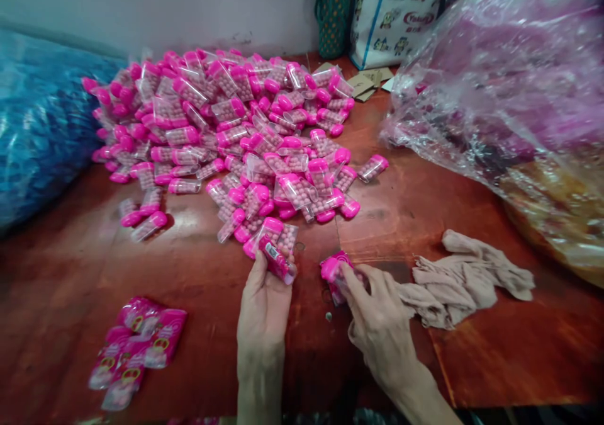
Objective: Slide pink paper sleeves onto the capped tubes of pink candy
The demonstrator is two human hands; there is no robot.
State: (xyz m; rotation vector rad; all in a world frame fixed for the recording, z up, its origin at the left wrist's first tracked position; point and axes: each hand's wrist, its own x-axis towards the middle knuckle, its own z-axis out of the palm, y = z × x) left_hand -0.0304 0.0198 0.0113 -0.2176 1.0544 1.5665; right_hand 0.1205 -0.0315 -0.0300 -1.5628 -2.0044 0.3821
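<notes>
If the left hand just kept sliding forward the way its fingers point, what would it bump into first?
Probably the near edge of the pile of pink-capped candy containers, just beyond the labelled container that the left hand holds. Depth is hard to judge, but nothing else lies between.

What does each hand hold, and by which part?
The left hand grips a pink-capped candy tube by its lower body. The right hand pinches a pink sticker sheet at its edge.

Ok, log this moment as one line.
left hand: holds labelled pink-capped clear candy box | right hand: pinches pink sticker label | behind: pile of pink-capped boxes | right: beige cloth
</notes>
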